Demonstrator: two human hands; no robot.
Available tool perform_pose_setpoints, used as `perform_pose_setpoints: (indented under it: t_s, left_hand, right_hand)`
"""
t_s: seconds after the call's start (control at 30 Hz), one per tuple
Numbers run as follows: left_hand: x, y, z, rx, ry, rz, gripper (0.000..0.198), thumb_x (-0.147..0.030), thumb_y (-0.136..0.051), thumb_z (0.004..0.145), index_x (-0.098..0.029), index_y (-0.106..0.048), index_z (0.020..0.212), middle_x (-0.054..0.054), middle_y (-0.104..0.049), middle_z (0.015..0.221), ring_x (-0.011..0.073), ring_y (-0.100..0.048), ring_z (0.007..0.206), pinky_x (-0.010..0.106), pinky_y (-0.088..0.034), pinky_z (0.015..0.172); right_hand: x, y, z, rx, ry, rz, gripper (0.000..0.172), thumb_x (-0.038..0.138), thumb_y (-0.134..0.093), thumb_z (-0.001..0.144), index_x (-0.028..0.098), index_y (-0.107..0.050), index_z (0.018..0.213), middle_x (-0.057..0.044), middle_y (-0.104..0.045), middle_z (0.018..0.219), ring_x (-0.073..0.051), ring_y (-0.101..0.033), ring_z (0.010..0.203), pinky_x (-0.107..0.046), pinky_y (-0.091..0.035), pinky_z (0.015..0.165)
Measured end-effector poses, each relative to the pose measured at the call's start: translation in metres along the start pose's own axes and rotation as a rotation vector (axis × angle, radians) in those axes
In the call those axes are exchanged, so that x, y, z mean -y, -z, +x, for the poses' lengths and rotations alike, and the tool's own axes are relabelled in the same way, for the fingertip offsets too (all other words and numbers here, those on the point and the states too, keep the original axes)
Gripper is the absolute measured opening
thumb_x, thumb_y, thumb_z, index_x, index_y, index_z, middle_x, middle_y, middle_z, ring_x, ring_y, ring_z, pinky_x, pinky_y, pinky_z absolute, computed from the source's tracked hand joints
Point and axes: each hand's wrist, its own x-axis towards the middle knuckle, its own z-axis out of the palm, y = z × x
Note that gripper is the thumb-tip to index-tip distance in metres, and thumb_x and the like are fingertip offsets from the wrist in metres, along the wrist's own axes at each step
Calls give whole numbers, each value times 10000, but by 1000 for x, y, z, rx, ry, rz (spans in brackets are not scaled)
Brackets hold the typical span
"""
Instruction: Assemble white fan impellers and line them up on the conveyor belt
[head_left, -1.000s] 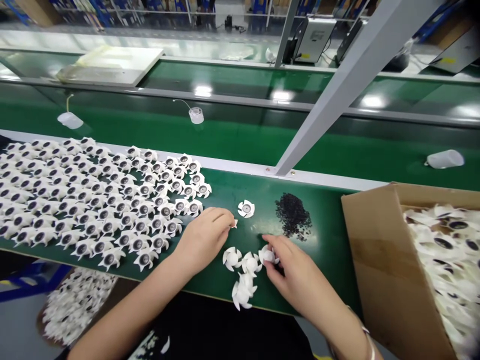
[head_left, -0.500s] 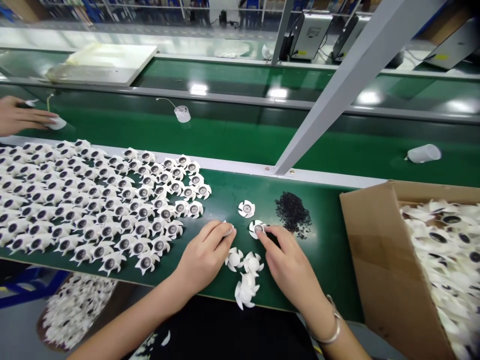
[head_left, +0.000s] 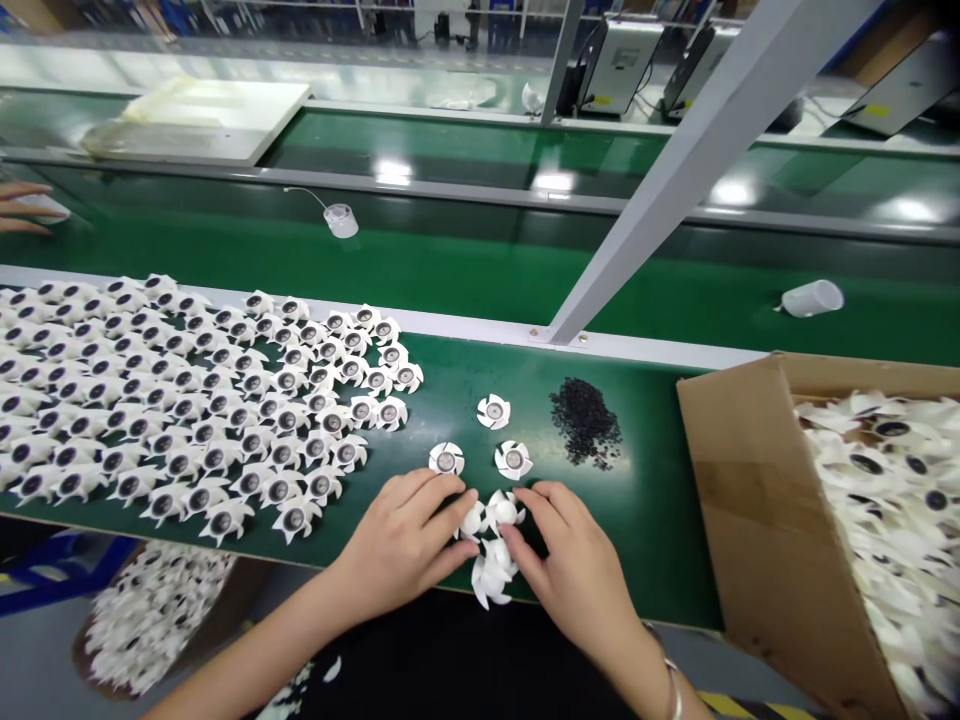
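Small white fan impellers lie on the green bench (head_left: 645,520). Between the thumb and fingers of my left hand (head_left: 409,540) is a face-down fan impeller (head_left: 472,519), partly hidden. My right hand (head_left: 574,555) closes its thumb and index finger on another fan impeller (head_left: 503,509), just beside it. More face-down impellers (head_left: 493,572) overlap below them. Three impellers lie hub-side up beyond my hands: one above my left fingers (head_left: 446,459), one to its right (head_left: 514,459) and one farther back (head_left: 493,411).
Rows of impellers (head_left: 202,410) cover the bench's left side. A pile of small black pieces (head_left: 585,422) lies at right, before a cardboard box (head_left: 720,480) full of impellers. A slanted metal post (head_left: 660,190) rises behind. Clear cups (head_left: 341,221) lie on the green belt; another person's hand (head_left: 22,208) is far left.
Both hands have let go of impellers, left hub-side up on the bench, and moved toward me to the face-down ones. The cups on the belt and the other person's hand have shifted left.
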Motion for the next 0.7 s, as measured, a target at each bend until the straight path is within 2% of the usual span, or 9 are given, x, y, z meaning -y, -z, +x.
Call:
perform_pose_setpoints:
  t_s: [0.13, 0.2, 0.27, 0.33, 0.43, 0.5, 0.57, 0.63, 0.7]
  left_hand:
    - [-2, -3, 1, 65, -21, -22, 350, -375, -608, 934, -185, -600, 1228, 61, -680, 1190, 260, -587, 1098, 406, -490, 867]
    - [-1, -4, 0, 71, -9, -72, 275, -321, -609, 935, -191, -609, 1177, 47, -687, 1171, 237, -589, 1084, 387, -485, 878]
    - [1, -5, -1, 25, -14, -106, 180, -191, -591, 927, -195, -625, 1104, 37, -695, 1127, 208, -596, 1034, 362, -489, 868]
    - [3, -6, -2, -61, -49, -108, 203, -74, -564, 899, -190, -639, 1048, 43, -699, 1082, 191, -595, 974, 342, -498, 841]
    - [5, -6, -3, -114, -120, -84, 250, -33, -586, 864, -174, -652, 1059, 55, -700, 1080, 197, -588, 956, 331, -500, 808]
    - [3, -4, -4, -100, -138, -77, 244, -83, -643, 848, -164, -657, 1077, 53, -702, 1102, 211, -588, 969, 342, -485, 799]
    - [-1, -4, -5, -116, -159, -81, 233, -211, -708, 838, -156, -665, 1061, 44, -713, 1053, 219, -590, 942, 358, -454, 764]
    - [-8, -6, -5, -139, -178, -81, 335, -414, -728, 831, -150, -670, 1028, 37, -718, 973, 221, -591, 896, 369, -407, 717]
    - [-17, -11, -5, -115, -155, -79, 464, -573, -689, 818, -146, -667, 997, 36, -716, 948, 224, -594, 890, 379, -375, 709]
  right_hand:
    - [-2, 3, -1, -22, -16, 88, 82, 240, -573, 936, 182, -551, 988, -90, -631, 1048, -199, -616, 917, -330, -534, 774]
    - [-5, 4, -1, -72, 27, 83, 8, 178, -544, 943, 184, -548, 939, -85, -646, 1034, -182, -618, 902, -310, -528, 766]
    - [-10, 6, -2, -137, 126, 0, 103, 108, -520, 933, 178, -590, 961, -97, -658, 1070, -199, -616, 937, -331, -525, 788]
    - [-15, 8, -5, -173, 251, -98, 203, 60, -519, 906, 177, -638, 1022, -118, -655, 1144, -241, -604, 1005, -381, -523, 820]
    - [-18, 11, -12, -180, 337, -90, 304, 34, -533, 863, 174, -660, 1102, -139, -625, 1181, -270, -580, 1052, -429, -524, 850]
    - [-17, 11, -17, -185, 319, -28, 325, 72, -572, 849, 173, -652, 1148, -143, -596, 1160, -267, -567, 1050, -450, -522, 875]
    - [-15, 11, -18, -159, 308, -10, 348, 151, -620, 853, 184, -640, 1199, -145, -566, 1195, -279, -546, 1096, -482, -512, 916]
    - [-12, 11, -16, -99, 314, -33, 385, 233, -640, 869, 195, -621, 1252, -153, -533, 1285, -311, -500, 1199, -520, -488, 967]
    - [-9, 10, -12, -32, 312, -52, 415, 288, -635, 885, 195, -600, 1289, -164, -494, 1369, -339, -438, 1290, -547, -462, 1006]
